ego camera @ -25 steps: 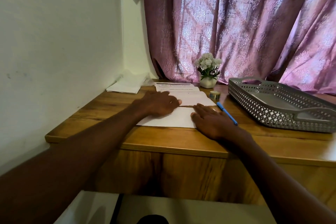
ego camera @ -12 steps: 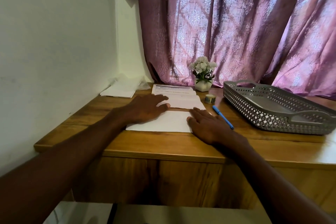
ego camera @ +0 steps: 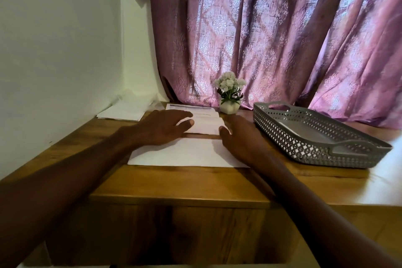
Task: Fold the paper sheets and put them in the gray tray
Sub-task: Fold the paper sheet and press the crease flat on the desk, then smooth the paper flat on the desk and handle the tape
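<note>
Both forearms are extended forward over the wooden bench (ego camera: 195, 183). The left hand (ego camera: 162, 127) is laid palm-down, fingers straight and slightly spread, on the far half of the white paper sheet (ego camera: 185, 154). The right hand (ego camera: 239, 137) is placed flat at the sheet's right side, fingers straight, nothing gripped. More paper sheets (ego camera: 204, 122) are seen just beyond. The gray tray (ego camera: 304, 143) is positioned to the right, apart from the hands.

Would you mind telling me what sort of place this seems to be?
Probably a room in a home, at a wooden desk in a corner: a patterned purple curtain hangs behind it, with a small flower pot and a gray tray on top.
</note>
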{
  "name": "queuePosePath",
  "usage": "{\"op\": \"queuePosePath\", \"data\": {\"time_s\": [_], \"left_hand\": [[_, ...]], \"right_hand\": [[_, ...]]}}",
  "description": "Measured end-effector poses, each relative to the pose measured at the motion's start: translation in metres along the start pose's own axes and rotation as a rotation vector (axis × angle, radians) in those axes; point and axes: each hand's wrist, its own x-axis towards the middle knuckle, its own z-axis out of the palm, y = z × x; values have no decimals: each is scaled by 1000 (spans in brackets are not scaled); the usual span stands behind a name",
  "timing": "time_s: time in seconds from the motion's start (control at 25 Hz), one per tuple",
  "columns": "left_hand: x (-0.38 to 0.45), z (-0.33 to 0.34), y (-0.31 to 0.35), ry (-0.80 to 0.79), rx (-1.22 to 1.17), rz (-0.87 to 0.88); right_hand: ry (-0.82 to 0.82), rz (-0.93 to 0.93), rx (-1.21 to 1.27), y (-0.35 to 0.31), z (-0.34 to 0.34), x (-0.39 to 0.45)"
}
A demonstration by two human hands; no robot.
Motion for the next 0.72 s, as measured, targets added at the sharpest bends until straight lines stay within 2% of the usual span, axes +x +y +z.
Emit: {"op": "queuePosePath", "data": {"time_s": [0.12, 0.28, 0.36, 0.48, 0.56, 0.72], "left_hand": [[34, -11, 19, 115, 45, 44], [74, 6, 36, 286, 116, -63], [82, 24, 35, 299, 75, -106], [89, 39, 24, 323, 34, -36], [90, 42, 20, 350, 5, -13], [91, 48, 20, 281, -135, -97]], "right_hand": [[70, 137, -80, 12, -3, 38], [-64, 323, -318, 27, 9, 83], [-119, 317, -405, 34, 15, 101], [-183, 288, -490, 42, 24, 114], [-189, 275, -452, 47, 28, 115], [-167, 237, -316, 54, 27, 114]]}}
